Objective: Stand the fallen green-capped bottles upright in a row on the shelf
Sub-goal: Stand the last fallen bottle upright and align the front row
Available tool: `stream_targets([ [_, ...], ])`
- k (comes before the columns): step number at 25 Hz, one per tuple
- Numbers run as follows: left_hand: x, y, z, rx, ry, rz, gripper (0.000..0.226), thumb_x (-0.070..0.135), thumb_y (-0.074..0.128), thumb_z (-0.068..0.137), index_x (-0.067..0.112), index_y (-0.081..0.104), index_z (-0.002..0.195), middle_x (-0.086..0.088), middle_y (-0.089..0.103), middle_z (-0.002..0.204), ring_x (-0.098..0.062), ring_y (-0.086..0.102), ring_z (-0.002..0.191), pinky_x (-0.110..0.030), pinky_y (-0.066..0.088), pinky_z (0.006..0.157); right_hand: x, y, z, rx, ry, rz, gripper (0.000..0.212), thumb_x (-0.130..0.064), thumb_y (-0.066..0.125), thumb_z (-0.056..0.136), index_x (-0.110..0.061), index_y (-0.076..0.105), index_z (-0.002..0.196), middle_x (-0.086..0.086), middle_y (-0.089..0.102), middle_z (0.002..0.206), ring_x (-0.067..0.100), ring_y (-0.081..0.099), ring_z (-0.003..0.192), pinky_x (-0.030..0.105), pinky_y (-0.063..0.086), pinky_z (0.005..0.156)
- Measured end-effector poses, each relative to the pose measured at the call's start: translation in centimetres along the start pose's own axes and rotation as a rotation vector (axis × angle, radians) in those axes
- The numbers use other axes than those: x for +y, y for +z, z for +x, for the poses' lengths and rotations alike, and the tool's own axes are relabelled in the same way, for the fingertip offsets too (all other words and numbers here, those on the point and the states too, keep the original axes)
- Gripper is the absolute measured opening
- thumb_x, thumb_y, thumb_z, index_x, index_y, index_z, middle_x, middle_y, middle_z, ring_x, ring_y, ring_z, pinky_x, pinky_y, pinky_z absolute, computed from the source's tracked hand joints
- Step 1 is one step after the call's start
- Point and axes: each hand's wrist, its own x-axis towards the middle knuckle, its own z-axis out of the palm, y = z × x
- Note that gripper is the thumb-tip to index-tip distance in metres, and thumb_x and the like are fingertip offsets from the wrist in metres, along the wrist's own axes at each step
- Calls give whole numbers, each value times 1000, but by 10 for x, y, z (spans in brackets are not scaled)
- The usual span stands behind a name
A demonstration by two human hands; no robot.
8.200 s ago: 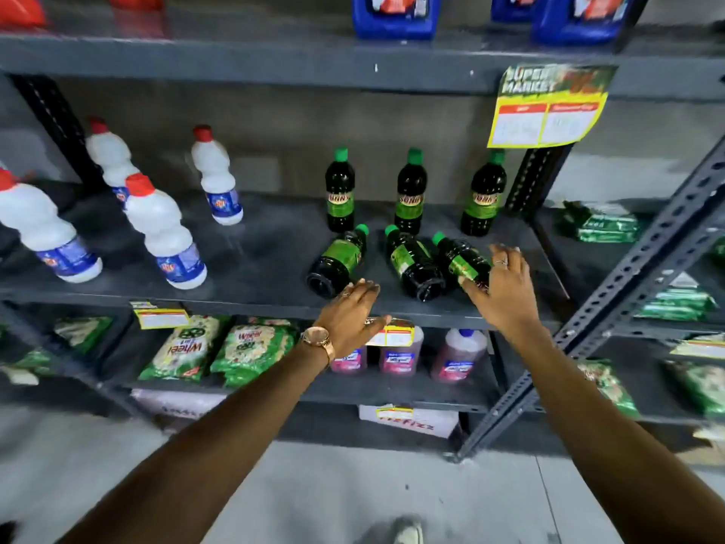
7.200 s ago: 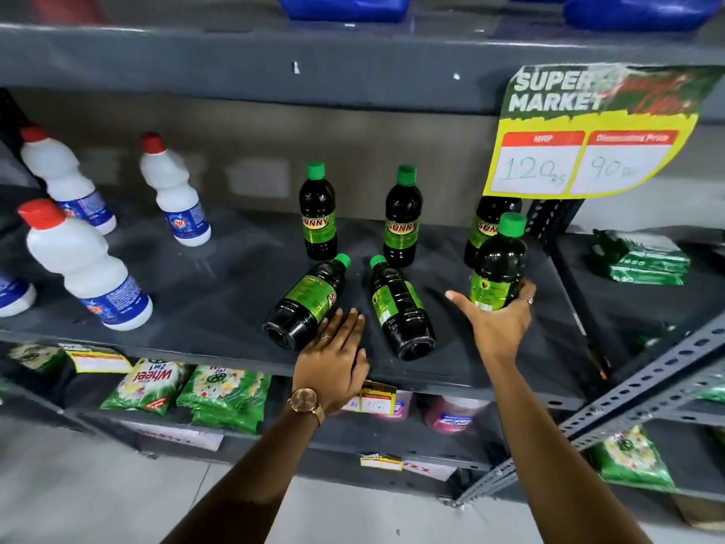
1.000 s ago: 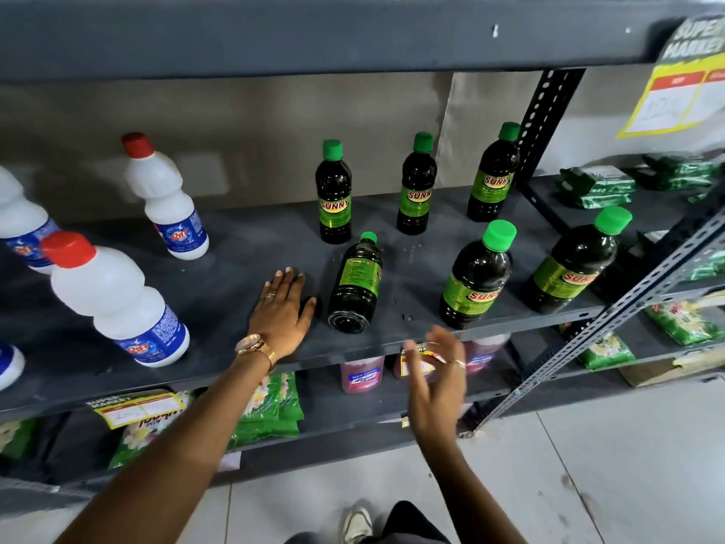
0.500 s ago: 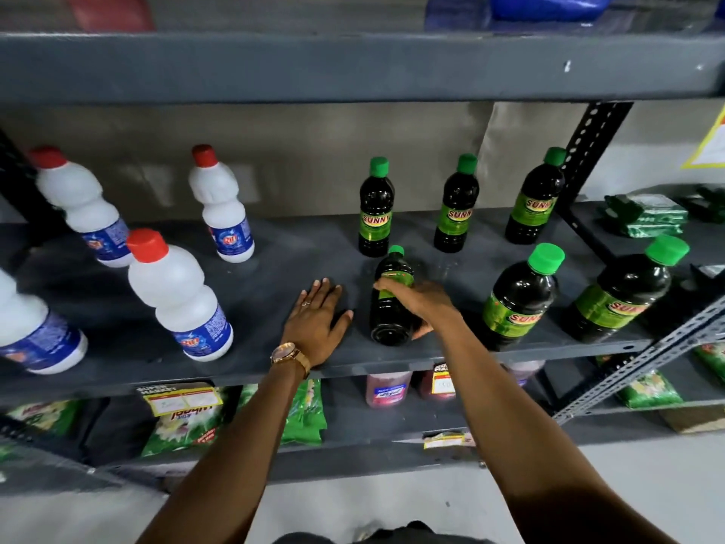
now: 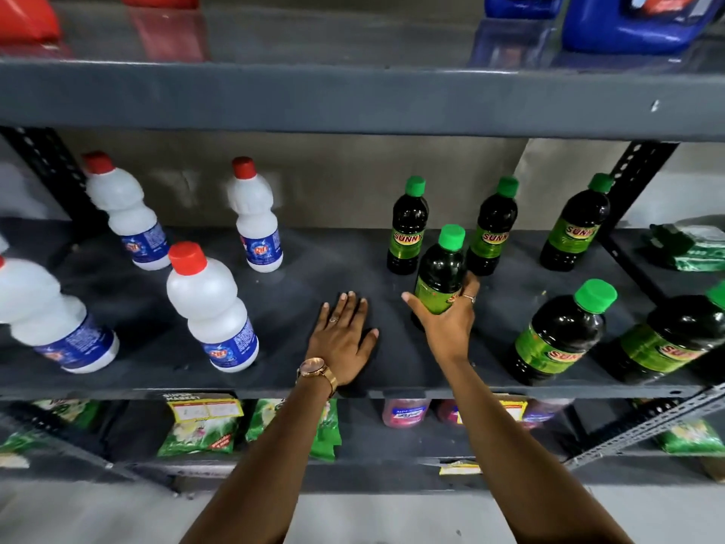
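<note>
My right hand (image 5: pixel 449 321) grips a dark green-capped bottle (image 5: pixel 441 274) around its lower body, holding it upright near the middle of the dark shelf (image 5: pixel 314 276). My left hand (image 5: pixel 341 339) lies flat and open on the shelf just to its left. Two more green-capped bottles stand upright at the front right: one (image 5: pixel 559 335) close by and another (image 5: pixel 674 343) at the frame edge. Three bottles stand along the back: left (image 5: pixel 406 229), middle (image 5: pixel 492 229), right (image 5: pixel 574 225).
Several white bottles with red caps (image 5: pixel 212 308) stand on the left half of the shelf. A perforated black upright (image 5: pixel 635 166) closes the right end. Green packets (image 5: pixel 690 245) lie beyond it. Another shelf (image 5: pixel 353 100) hangs overhead; packets and pink bottles fill the one below.
Half a second ago the last bottle lay on its side under my right hand. That hand has now lifted it upright. My left hand has stayed flat on the shelf.
</note>
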Motion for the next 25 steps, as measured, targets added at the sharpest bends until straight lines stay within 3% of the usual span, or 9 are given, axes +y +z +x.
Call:
stream_targets([
  [2,0,0,0,-5,-1,-4,63,48,24,97,16,9,150,-7,6,162,-18,-1,149,-40,-7,119,12,-2,-5,-53,20,-25,93,-18,83,67,-23,31,144,0,57,130,12,55,117,21,40,99],
  [4,0,-1,0,-13,-1,-13,63,49,24,97,17,9,150,-7,5,162,-18,-2,149,-40,-8,120,18,-5,-8,-83,19,-54,92,-15,80,69,-22,33,147,3,57,134,15,53,121,20,39,101],
  [6,-1,-3,0,-33,3,-21,63,49,24,97,17,9,150,-7,4,162,-18,-3,149,-40,-7,121,15,-3,-5,-33,-15,-93,92,-22,87,64,-14,40,142,7,55,134,18,50,125,23,38,105],
  [9,0,-5,-1,-46,10,-29,63,48,25,98,17,9,150,-8,5,162,-19,-2,149,-41,-6,121,5,8,1,18,30,-238,99,-40,92,54,-2,44,132,17,48,133,33,38,132,44,30,112],
  [11,1,-6,-2,-45,9,-30,63,48,25,98,17,9,150,-8,5,162,-19,-2,149,-41,-6,121,10,8,0,-47,3,-217,94,-36,91,57,-6,45,133,8,48,129,26,40,129,34,34,108],
  [13,0,-6,-2,-47,6,-27,63,49,24,98,17,9,150,-7,5,162,-18,-3,149,-40,-7,121,17,2,-1,-96,-2,-138,82,-24,89,62,-10,48,131,0,56,118,22,54,118,24,40,93],
  [18,0,-8,-2,-63,3,-27,63,49,24,98,18,8,150,-7,4,162,-18,-3,149,-40,-7,121,15,4,5,-59,-4,-213,83,-41,92,51,-7,55,117,6,61,111,19,55,102,26,43,87],
  [22,2,-11,-4,-77,-1,-37,62,48,24,98,18,9,150,-7,3,162,-18,-3,149,-40,-7,122,15,-8,10,-136,-32,-259,71,-32,94,51,-8,60,109,5,65,105,22,62,99,24,44,82],
  [25,1,-10,-4,-85,-3,-41,62,48,24,98,18,9,150,-7,3,162,-17,-4,149,-38,-8,122,13,-26,-3,-231,-18,-260,68,-32,92,53,-15,60,111,-6,64,98,13,61,94,23,45,81],
])
